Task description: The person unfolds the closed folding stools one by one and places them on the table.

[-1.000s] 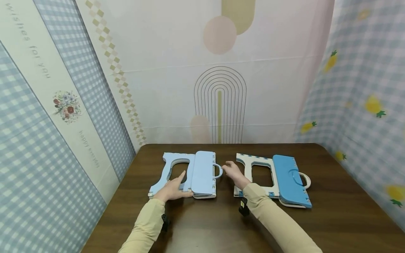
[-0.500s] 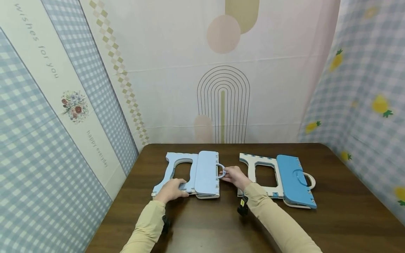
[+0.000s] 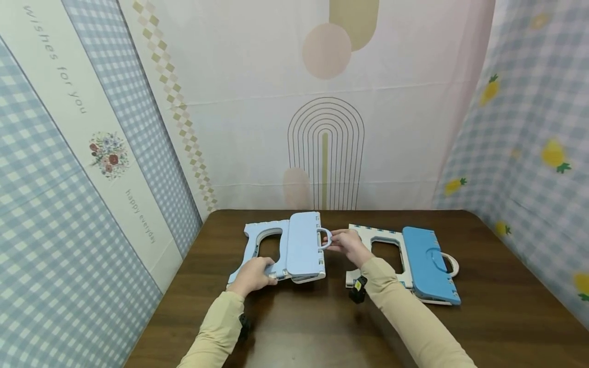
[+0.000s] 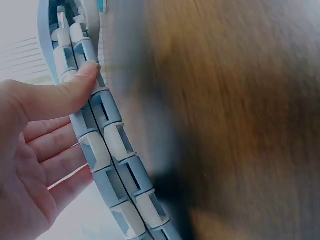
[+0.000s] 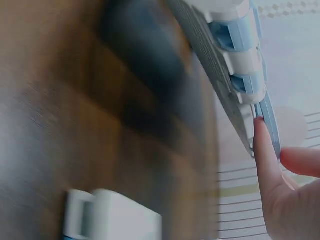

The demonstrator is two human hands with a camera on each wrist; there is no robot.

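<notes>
A folded light blue stool (image 3: 301, 245) is tilted, its handle side raised off the brown table (image 3: 294, 327). My left hand (image 3: 253, 273) grips the stool's near left edge, with the thumb (image 4: 75, 87) pressed on the ribbed hinge edge (image 4: 107, 150) and the fingers behind it. My right hand (image 3: 346, 244) pinches the stool's ring handle (image 3: 324, 238). In the right wrist view, a fingertip (image 5: 264, 145) lies against the thin blue handle beneath the stool's hinged edge (image 5: 235, 45).
A second folded stool (image 3: 428, 263), darker blue with white legs, lies flat on the table to the right of my right forearm; its white edge (image 5: 110, 217) shows in the right wrist view. Patterned cloth walls close in the table on three sides.
My right hand moved left and took hold of the ring handle. My left hand closed round the near edge, and the light blue stool has tilted up and shifted slightly away.
</notes>
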